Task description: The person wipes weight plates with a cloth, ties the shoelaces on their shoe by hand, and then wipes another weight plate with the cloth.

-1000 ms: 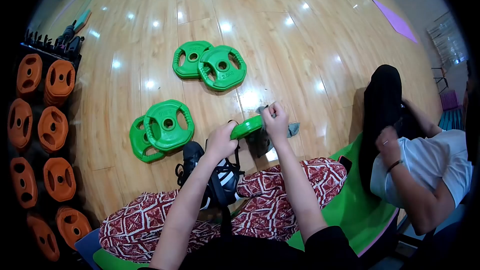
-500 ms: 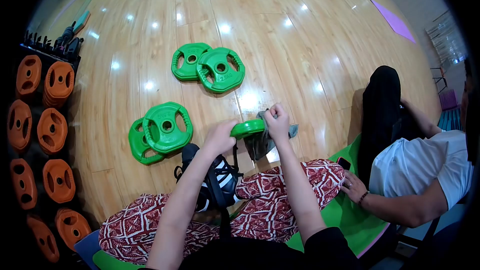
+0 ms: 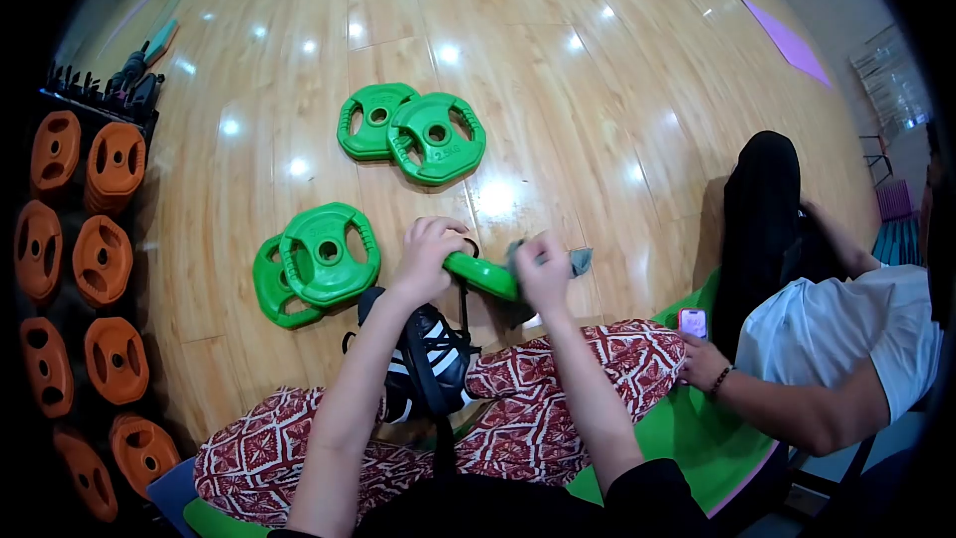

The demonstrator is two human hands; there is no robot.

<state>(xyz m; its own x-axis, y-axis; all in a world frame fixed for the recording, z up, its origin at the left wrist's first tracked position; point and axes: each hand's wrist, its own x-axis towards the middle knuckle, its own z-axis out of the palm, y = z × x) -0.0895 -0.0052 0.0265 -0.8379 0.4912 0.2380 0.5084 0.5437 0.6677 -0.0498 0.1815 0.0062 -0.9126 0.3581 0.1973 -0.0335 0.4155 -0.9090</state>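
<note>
A green weight plate [image 3: 482, 276] is held up nearly edge-on between my hands, above the wooden floor. My left hand [image 3: 430, 257] grips its left end, with the fingers curled over the rim. At the plate's right end my right hand [image 3: 543, 269] is closed on a grey cloth [image 3: 579, 261], part of which sticks out to the right. Two overlapping green plates [image 3: 330, 250] lie on the floor to the left, and two more [image 3: 438, 136] lie further forward.
Orange plates [image 3: 117, 257] hang on a rack at the left. A black shoe with white stripes [image 3: 434, 359] is below my left hand. On the right, a person in a white shirt [image 3: 841, 334] sits on a green mat [image 3: 687, 443], holding a phone [image 3: 692, 322].
The held plate has tilted, its right end now lower. My left hand has moved up and left; my right hand has shifted down and left. The neighbour's phone has turned screen up.
</note>
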